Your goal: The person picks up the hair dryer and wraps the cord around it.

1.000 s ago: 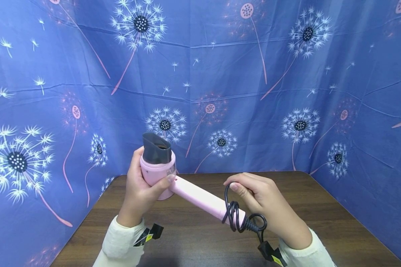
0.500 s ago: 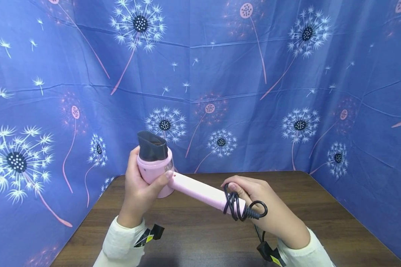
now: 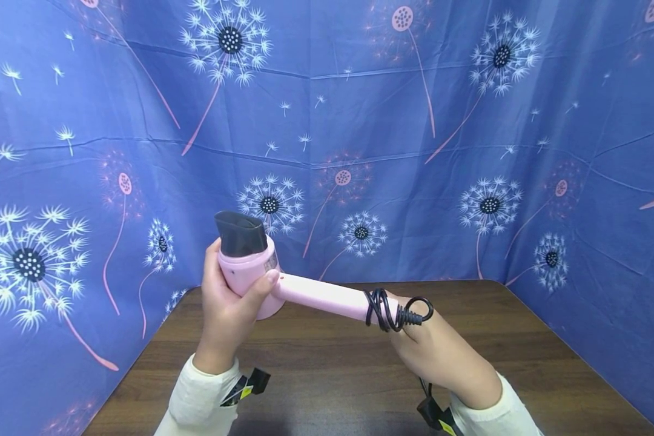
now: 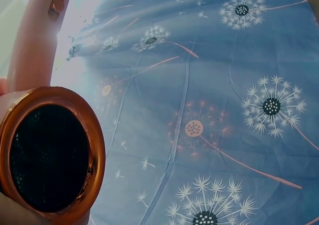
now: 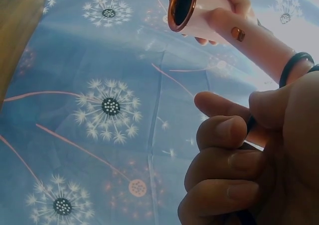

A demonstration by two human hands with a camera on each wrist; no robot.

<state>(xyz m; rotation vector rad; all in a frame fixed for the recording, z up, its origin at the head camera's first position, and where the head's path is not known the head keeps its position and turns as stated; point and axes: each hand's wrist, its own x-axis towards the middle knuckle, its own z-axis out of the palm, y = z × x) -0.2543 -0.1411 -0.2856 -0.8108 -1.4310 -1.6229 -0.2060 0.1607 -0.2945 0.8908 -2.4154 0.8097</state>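
A pink hair dryer (image 3: 321, 295) is held up above the table, its black nozzle (image 3: 242, 235) pointing upward. My left hand (image 3: 226, 315) grips the barrel, with the thumb across the front near the handle. Several turns of black cord (image 3: 380, 310) wrap the handle's lower end. Behind that end is my right hand (image 3: 441, 351); the head view hides its fingers. In the right wrist view the curled fingers (image 5: 224, 160) and thumb pinch the cord. A copper-coloured ring (image 4: 97, 150) rims the dryer's dark rear opening in the left wrist view, and a copper switch (image 5: 238, 34) sits on the handle.
Below the hands lies a dark wooden table (image 3: 316, 375). Blue cloth (image 3: 327, 121) with dandelion prints hangs at the back and both sides. Small black wrist devices (image 3: 251, 383) sit at the cream sleeves (image 3: 201, 393).
The dryer has tipped closer to level, its handle end rising and its head shifting slightly left. My right hand has moved from in front of the handle end to behind it, carrying the cord around.
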